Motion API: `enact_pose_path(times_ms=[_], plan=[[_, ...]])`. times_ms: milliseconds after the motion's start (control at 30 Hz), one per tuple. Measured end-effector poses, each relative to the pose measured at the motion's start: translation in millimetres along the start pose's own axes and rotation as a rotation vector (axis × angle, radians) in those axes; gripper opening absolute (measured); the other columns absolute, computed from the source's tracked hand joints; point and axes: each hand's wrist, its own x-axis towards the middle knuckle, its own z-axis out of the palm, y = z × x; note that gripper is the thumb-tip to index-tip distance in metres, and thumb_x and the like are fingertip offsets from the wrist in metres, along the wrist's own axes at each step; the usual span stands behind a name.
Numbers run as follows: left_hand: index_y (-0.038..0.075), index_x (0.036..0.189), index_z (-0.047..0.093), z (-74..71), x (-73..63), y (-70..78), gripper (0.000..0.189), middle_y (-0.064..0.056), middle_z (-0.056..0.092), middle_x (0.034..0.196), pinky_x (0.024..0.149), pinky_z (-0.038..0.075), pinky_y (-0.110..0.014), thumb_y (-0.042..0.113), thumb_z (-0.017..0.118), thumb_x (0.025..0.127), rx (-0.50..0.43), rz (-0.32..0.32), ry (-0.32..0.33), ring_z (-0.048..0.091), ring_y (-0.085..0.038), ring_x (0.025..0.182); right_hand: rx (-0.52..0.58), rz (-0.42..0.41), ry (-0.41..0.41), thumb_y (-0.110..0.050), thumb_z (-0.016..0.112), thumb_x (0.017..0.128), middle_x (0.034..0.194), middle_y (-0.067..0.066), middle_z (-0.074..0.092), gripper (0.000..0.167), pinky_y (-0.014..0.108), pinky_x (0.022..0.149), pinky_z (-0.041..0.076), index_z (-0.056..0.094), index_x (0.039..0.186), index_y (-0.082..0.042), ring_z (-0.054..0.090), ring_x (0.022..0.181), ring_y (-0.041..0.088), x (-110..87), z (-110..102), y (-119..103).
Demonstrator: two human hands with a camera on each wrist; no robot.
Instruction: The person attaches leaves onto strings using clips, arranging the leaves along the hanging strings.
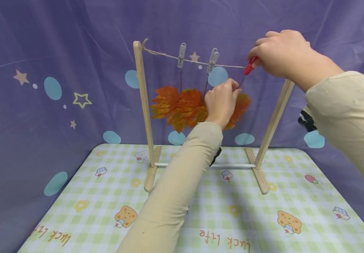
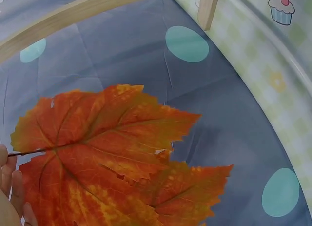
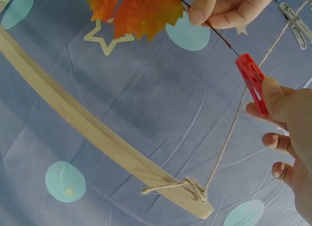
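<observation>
In the head view, my left hand pinches the thin dark stem of an orange maple-like leaf. My right hand, higher and to the right, pinches a red clothespin between thumb and finger at the twine. In the right wrist view the stem's tip meets the front end of the clothespin; whether it is clamped I cannot tell. To the left, two grey clothespins sit on the twine, with two more orange leaves hanging below by their stems.
A wooden frame with a left post and a right post carries the twine. Its feet stand on a green checked tablecloth, joined by a white rod. A purple curtain hangs behind.
</observation>
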Motion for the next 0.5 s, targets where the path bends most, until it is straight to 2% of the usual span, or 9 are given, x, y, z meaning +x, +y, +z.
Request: enact_pose_path(times_ms=[133,267,367,500], plan=[[0.033,0.116,0.07,-0.5,-1.5,-0.2,0.025,0.017,0.07,0.108,0.071,0.047,-0.026,0.046,0.062,0.097,-0.026,-0.003,0.008,0.067,-0.009,0.086,0.065,0.027,0.01,-0.01,0.061,0.099,0.128,0.024,0.058,0.033,0.06,0.089,0.044,0.061,0.13,-0.001,0.051,0.114,0.044,0.0,0.5,-0.1],[0.033,0.126,0.067,-0.7,-4.9,-1.3,0.03,0.018,0.066,0.119,0.07,0.047,-0.024,0.043,0.062,0.098,-0.063,0.021,0.034,0.066,-0.008,0.089,0.153,0.09,0.029,-0.01,0.059,0.099,0.14,0.023,0.051,0.042,0.063,0.085,0.045,0.053,0.141,-0.004,0.047,0.121,0.046,0.0,0.2,-0.6],[0.031,0.131,0.063,-0.6,-9.6,-5.1,0.034,0.017,0.063,0.126,0.068,0.046,-0.022,0.042,0.06,0.099,-0.129,0.056,0.075,0.065,-0.008,0.083,0.199,0.126,0.087,-0.012,0.058,0.1,0.144,0.022,0.048,0.046,0.063,0.083,0.046,0.05,0.144,-0.005,0.048,0.121,0.048,-3.9,1.2,-1.4],[0.028,0.134,0.062,-0.6,-20.1,-12.9,0.036,0.014,0.061,0.13,0.057,0.041,-0.021,0.04,0.058,0.1,-0.252,0.113,0.114,0.056,-0.008,0.066,0.251,0.163,0.182,-0.016,0.058,0.101,0.141,0.023,0.051,0.045,0.063,0.082,0.047,0.051,0.144,-0.006,0.051,0.116,0.048,-15.0,5.6,-4.9]])
